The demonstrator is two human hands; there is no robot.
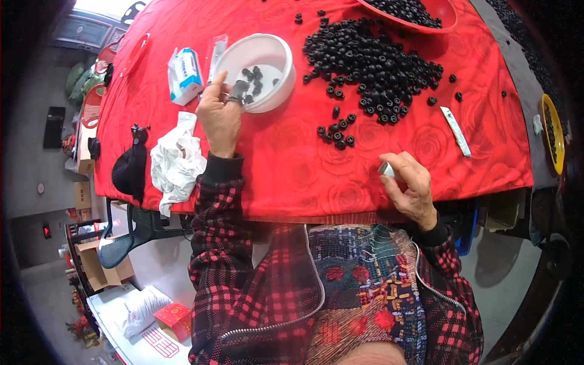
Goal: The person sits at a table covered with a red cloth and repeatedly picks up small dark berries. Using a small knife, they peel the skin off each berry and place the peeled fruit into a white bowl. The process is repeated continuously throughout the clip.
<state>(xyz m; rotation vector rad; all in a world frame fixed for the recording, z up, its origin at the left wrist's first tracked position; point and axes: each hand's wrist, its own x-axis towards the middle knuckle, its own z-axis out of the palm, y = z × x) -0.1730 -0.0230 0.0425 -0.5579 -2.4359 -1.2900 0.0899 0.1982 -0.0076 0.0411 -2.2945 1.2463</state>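
Note:
My left hand (220,121) reaches over the near left rim of a white plastic bowl (283,91). Its thumb and fingers are apart, with a dark grey covering on the thumb. Several small black ring-like parts (257,76) lie in the bowl, one close to the thumb tip. My right hand (412,187) is raised above the cloth near the table's front edge, pinching a small silvery flat piece (386,170) whose kind I cannot make out. Between and beyond the hands, loose black parts (336,134) sit in front of a big pile of the same parts (371,67).
A red basin (447,21) of black parts stands at the far side. On the red tablecloth (292,164) lie a blue-white packet (185,76), a crumpled white cloth (176,158), a black cloth item (129,170) and a pale strip (455,131). A yellow bowl (558,134) is at far right.

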